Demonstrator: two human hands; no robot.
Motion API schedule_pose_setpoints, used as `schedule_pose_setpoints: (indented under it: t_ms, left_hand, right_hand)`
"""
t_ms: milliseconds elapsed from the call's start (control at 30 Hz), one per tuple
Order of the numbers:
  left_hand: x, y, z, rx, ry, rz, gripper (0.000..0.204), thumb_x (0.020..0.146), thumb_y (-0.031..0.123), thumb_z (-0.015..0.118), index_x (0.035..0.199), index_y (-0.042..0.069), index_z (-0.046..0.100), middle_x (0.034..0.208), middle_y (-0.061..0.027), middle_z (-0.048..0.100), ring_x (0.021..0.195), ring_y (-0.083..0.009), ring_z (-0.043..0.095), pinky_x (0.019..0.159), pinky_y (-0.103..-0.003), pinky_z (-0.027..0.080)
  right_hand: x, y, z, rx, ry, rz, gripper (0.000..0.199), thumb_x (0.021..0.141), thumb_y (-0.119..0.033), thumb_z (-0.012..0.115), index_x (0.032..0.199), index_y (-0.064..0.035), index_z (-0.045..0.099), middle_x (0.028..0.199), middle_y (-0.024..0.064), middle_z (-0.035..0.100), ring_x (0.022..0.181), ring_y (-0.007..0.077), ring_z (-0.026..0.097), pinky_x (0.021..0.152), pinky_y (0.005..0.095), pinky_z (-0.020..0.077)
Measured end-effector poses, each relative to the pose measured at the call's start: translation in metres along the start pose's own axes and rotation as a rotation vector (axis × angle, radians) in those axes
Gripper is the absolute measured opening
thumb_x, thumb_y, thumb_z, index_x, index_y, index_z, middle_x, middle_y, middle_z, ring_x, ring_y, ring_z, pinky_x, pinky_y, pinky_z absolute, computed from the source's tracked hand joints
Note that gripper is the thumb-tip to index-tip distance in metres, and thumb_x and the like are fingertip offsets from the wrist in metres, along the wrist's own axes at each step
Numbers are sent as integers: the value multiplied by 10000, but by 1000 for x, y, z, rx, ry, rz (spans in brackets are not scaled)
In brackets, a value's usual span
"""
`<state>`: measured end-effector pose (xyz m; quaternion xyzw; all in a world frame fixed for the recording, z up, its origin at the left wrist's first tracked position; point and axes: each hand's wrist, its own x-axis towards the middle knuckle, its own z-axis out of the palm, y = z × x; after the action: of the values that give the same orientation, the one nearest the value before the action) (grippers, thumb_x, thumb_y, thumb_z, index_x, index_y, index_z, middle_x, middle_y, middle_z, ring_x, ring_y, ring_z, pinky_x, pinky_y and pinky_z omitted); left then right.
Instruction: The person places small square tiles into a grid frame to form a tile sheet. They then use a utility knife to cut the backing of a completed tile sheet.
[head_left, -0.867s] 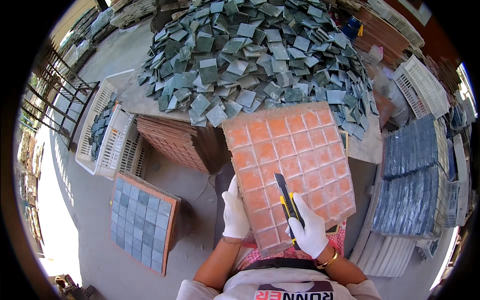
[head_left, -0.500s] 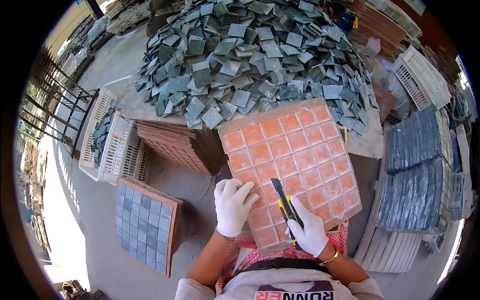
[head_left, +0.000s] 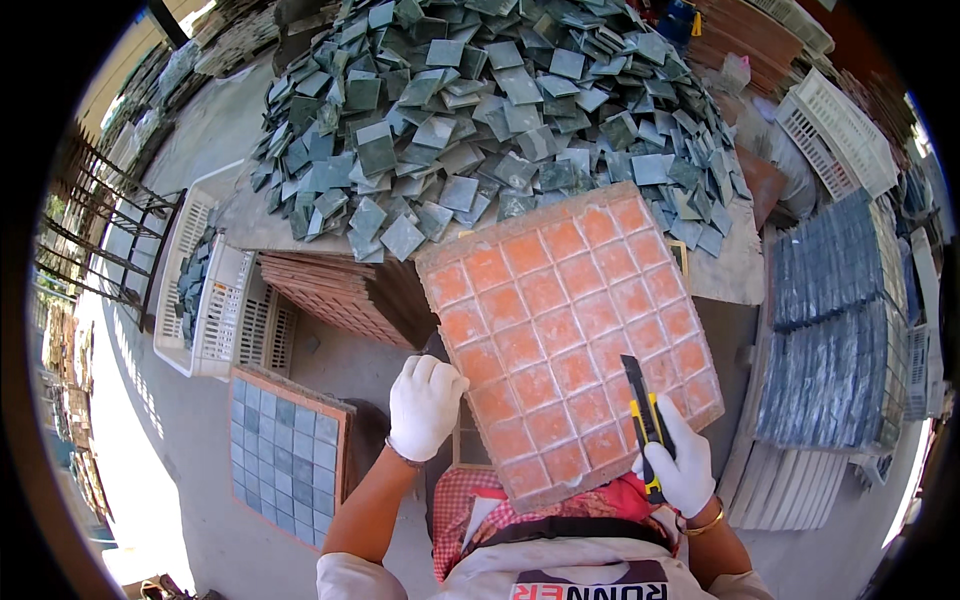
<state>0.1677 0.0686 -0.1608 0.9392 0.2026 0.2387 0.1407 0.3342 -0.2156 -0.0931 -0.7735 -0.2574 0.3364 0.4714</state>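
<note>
In front of me a square orange grid board (head_left: 571, 336) lies at an angle, its pale ridges dividing it into many squares. White-gloved, my left hand (head_left: 426, 405) curls its fingers over the board's left edge. A black and yellow utility knife (head_left: 648, 432) is gripped in my right hand (head_left: 679, 458), also gloved, beside the board's lower right side. The knife's dark blade points away from me over the squares. Beyond the board's far edge rises a big heap of loose grey-green stone tiles (head_left: 500, 125).
At lower left stands a board filled with grey-blue tiles (head_left: 285, 445). Reddish grid boards (head_left: 335, 300) are stacked behind it, next to a white plastic crate (head_left: 222, 325) holding tiles. Stacked bundles of dark tiles (head_left: 830, 320) stand at right, with another white crate (head_left: 840, 135) beyond.
My left hand has moved left from the board's face to its edge, and its fingers have curled in. The right hand has carried the utility knife rightward, toward the board's right side.
</note>
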Motion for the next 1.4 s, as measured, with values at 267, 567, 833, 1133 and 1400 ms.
schedule_pose_setpoints:
  t_ms: [267,567,833,1133,1400]
  left_hand:
    - [-24,-23,-50,272,188,-336,529,736,395,729,1067,5,594,1194,-147,564,1033,-321,553,894,-397,447]
    - [-23,97,-28,-1489,-118,-666,390,838,281,716,1067,-20,623,901,-85,655,741,-141,608,670,-266,495]
    - [-48,28,-37,-694,76,-858,132,849,44,572,909,-39,656,678,-69,633,551,-100,551,526,-214,444]
    - [-57,23,15,-865,57,-586,659,925,174,522,1456,-63,212,1513,-219,269,1413,-289,257,1130,-333,203]
    - [-39,56,18,-907,103,-583,590,930,140,379,1442,-102,214,1488,-233,314,1404,-306,257,1146,-350,118]
  right_hand:
    - [-4,27,-129,-618,715,-121,612,814,77,454,1415,-20,388,1076,119,631,682,102,590,618,249,498]
    - [16,-48,17,-369,-629,-289,589,866,-195,602,1410,-125,386,962,176,624,821,357,622,696,413,504]
    - [43,-30,12,-238,-385,-138,593,854,-135,589,1409,-107,383,1064,201,635,882,361,641,748,422,519]
    - [95,-19,63,-477,-77,-277,558,869,-133,540,1400,-125,370,855,234,612,790,421,600,687,509,473]
    - [86,-22,87,-575,-160,-186,609,890,-159,516,1445,-110,270,810,229,589,728,419,590,650,520,465]
